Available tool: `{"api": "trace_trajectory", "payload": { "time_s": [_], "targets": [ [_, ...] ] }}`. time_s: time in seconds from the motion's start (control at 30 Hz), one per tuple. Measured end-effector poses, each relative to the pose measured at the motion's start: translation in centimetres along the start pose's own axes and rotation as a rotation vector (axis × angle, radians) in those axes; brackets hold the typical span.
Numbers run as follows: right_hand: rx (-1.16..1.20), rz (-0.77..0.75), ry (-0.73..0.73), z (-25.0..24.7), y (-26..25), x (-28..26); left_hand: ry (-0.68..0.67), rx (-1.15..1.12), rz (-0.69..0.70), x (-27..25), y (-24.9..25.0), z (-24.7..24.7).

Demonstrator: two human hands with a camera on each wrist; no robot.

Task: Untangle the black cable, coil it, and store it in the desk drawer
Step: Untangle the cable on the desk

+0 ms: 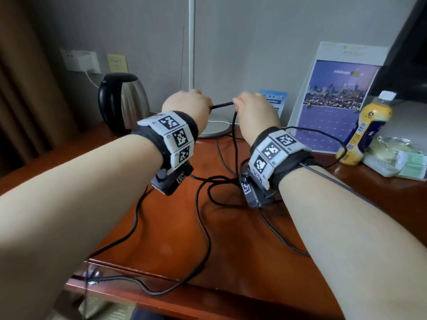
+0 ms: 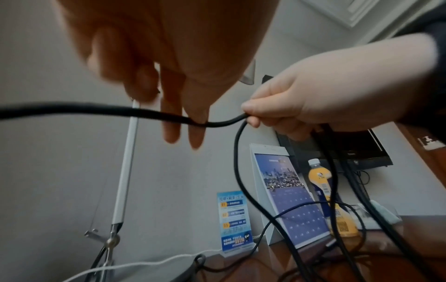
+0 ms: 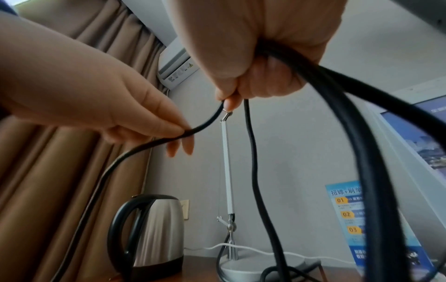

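1. Both hands are up in the air above the brown desk (image 1: 231, 239).
2. The left hand (image 1: 187, 105) pinches the black cable (image 1: 223, 104) between its thumb and a finger. Two other fingers (image 2: 196, 131) point down, straight and loose.
3. The right hand (image 1: 256, 109) is curled tight around the cable. It pinches one bit at the fingertips (image 3: 229, 103), and thick loops of the cable run through its fist.
4. A short bit of cable goes straight across from one hand to the other.
5. More cable hangs down from the right hand. It lies in messy loops on the desk under both wrists, and one strand runs over the front edge of the desk.
6. A small blue card (image 2: 235, 221) stands by the wall. It has yellow tags that say 01, 02 and 03. The other writing on it is too blurry to read.
7. A big stand-up sign (image 1: 335, 95) shows a city picture. Its words are too small to read.
8. A yellow bottle (image 1: 367, 128) with a white cap stands at the right. Its label cannot be read.
9. A silver kettle (image 3: 154, 232) with a black handle and a white lamp (image 3: 228, 171) stand at the back.
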State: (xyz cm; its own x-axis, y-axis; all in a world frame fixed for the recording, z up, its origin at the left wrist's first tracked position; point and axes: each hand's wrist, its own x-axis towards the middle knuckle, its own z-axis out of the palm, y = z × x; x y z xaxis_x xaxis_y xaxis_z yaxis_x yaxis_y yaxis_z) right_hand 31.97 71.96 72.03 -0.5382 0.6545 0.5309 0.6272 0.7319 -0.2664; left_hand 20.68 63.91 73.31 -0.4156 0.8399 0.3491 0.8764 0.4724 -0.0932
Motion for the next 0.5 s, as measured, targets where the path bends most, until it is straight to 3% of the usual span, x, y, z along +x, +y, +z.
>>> {"api": "trace_trajectory", "payload": {
  "time_s": [0.1,0.23,0.33,0.43,0.5],
  "targets": [
    [0.030,-0.026,0.014,-0.5,0.6,0.4,-0.074,-0.159,-0.021,1.5,-0.1,-0.5],
    [0.089,-0.138,-0.074,-0.5,2.1,-0.1,0.133,-0.513,0.026,2.2,-1.8,0.9],
    [0.222,-0.097,-0.166,0.6,3.6,-0.7,0.176,-0.786,0.057,2.1,-2.2,1.2],
    [0.273,-0.047,-0.199,1.1,4.7,-1.3,0.173,-1.096,-0.036,1.7,-2.9,0.7],
    [0.230,-0.071,-0.188,1.0,4.7,-1.5,0.115,-0.995,-0.097,1.4,-3.8,1.0]
  ]
}}
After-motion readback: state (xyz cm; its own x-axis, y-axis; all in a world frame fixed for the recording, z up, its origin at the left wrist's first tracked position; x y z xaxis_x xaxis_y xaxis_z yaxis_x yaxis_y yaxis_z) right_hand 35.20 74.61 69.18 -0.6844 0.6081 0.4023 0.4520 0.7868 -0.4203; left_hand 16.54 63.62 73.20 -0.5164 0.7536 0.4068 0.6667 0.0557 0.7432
